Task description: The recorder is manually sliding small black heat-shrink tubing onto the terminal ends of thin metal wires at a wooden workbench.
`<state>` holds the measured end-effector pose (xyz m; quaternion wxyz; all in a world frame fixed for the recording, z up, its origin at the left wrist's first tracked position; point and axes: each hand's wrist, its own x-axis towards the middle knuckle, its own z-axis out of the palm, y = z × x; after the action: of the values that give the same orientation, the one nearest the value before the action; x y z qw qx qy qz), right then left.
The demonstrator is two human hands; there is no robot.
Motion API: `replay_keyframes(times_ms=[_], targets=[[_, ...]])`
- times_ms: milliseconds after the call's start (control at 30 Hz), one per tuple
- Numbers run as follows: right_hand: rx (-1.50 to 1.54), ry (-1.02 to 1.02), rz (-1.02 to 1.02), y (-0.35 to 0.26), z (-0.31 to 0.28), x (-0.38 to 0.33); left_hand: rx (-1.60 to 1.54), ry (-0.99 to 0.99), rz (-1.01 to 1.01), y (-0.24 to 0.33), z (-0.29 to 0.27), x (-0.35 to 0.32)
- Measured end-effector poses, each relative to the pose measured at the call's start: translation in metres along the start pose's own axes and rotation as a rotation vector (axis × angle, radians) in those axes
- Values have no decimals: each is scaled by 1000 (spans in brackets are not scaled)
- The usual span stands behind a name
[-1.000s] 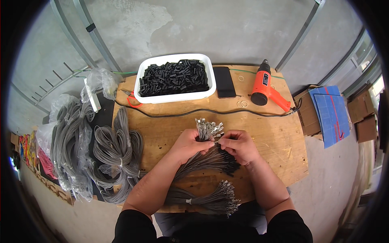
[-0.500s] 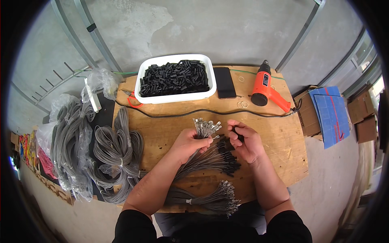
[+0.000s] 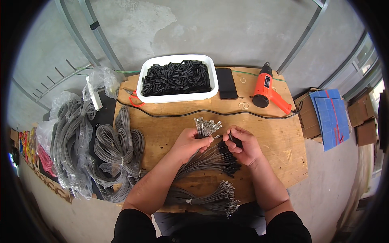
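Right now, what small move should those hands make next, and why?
Probably the right hand should bring the small black piece at its fingertips to the metal tip jutting out by the left hand. That tip stands apart from the held bundle and looks uncovered, while many of the grey wires lying on the table end in black pieces.

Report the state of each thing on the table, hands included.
Left hand, closed around wire bunch
Wire bunch, metal ends bare
Right hand, pinching small black tube
Tub, open, filled with black tubes
Phone, screen dark
Heat gun, lying down, power unclear
Pliers, lying beside tub
Coiled wires, tied
Front bundle, tied, metal ends bare
Black-ended wires, fanned out
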<state>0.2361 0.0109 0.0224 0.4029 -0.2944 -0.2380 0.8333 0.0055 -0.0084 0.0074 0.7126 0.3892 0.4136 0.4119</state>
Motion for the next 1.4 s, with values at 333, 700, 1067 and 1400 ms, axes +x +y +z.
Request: replay_keyframes(times_ms=[333,700,1067,1400], targets=[[-225,83,-84,9,3,-1,-1,9,9,2,2,-1],[-415,140,-248,20,1,2,-8,48,10,1,4,0],[-527,176,-288,20,5,1,34,-2,36,-2,3,1],[-528,194,-263,20,6,0,75,-15,52,0,3,0]])
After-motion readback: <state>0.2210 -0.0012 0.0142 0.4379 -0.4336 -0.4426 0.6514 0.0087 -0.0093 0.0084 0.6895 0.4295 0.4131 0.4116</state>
